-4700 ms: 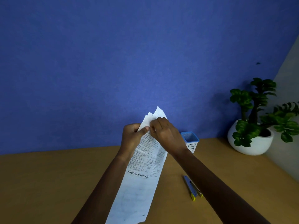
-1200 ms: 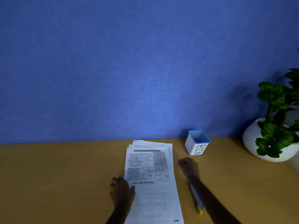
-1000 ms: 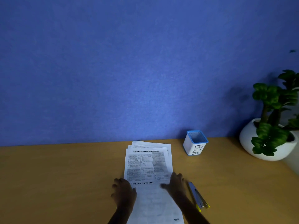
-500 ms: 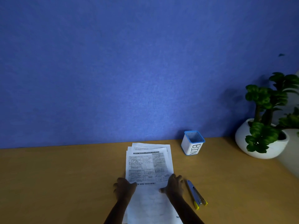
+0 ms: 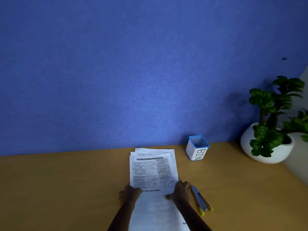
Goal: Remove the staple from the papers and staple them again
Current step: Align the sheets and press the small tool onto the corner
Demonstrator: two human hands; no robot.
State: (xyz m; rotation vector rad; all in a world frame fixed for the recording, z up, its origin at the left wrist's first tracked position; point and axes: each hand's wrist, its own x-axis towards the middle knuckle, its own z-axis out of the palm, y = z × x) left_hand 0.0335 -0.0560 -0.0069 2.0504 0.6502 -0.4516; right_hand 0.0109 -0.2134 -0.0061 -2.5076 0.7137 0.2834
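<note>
The papers [image 5: 153, 172] lie flat on the desk [image 5: 66, 189] in front of me, their top edges fanned unevenly. My left hand [image 5: 129, 195] and right hand [image 5: 180, 191] rest relaxed against either side edge, grasping nothing. I judge I'm squaring loose sheets for restapling. Next I must even those top corners, then reach for the stapler [image 5: 200, 201] just beside my right hand.

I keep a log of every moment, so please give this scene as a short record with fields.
papers: flat on the desk, top edges fanned
left hand: on the papers' left edge
right hand: on the papers' right edge
stapler: lying on the desk beside the right hand, not held
bin: white cup, blue rim, by the wall
plant: white pot, far right
</note>
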